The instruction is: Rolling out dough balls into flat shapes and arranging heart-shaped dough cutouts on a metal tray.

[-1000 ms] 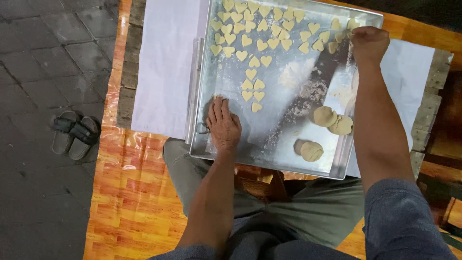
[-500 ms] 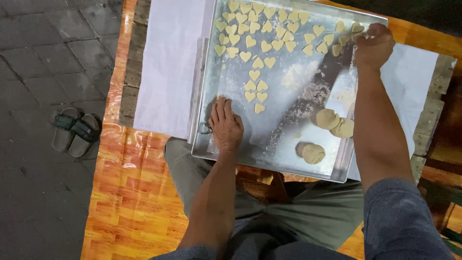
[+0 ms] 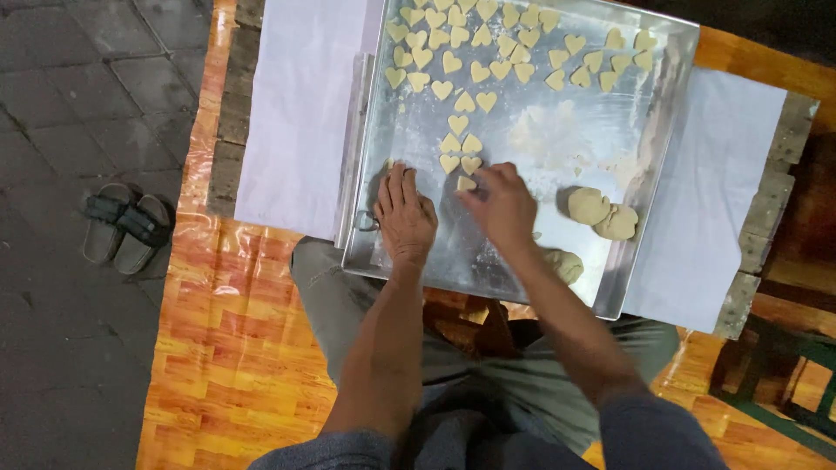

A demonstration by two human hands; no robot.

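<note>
A large metal tray (image 3: 396, 130) lies in front of me with several pale heart-shaped dough pieces (image 3: 475, 71) set in rows at its far side and a short column (image 3: 459, 144) down its middle. My left hand (image 3: 405, 216) rests flat, palm down, on the tray's near left part. My right hand (image 3: 501, 204) is at the column's near end, fingertips pinched on one heart-shaped dough piece (image 3: 466, 184) that touches the tray. Lumps of dough (image 3: 603, 213) lie on the tray's right side, and another lump (image 3: 564, 264) sits just behind my right wrist.
White paper sheets (image 3: 300, 113) lie under the tray at left and right (image 3: 710, 191). An orange patterned mat (image 3: 226, 348) covers the floor around my legs. A pair of sandals (image 3: 122, 228) rests on the grey paving at left. Dark furniture (image 3: 784, 374) is at the lower right.
My right hand has come from the tray's far right corner to the near end of the middle column, bringing a heart piece. My left hand stays flat on the tray.
</note>
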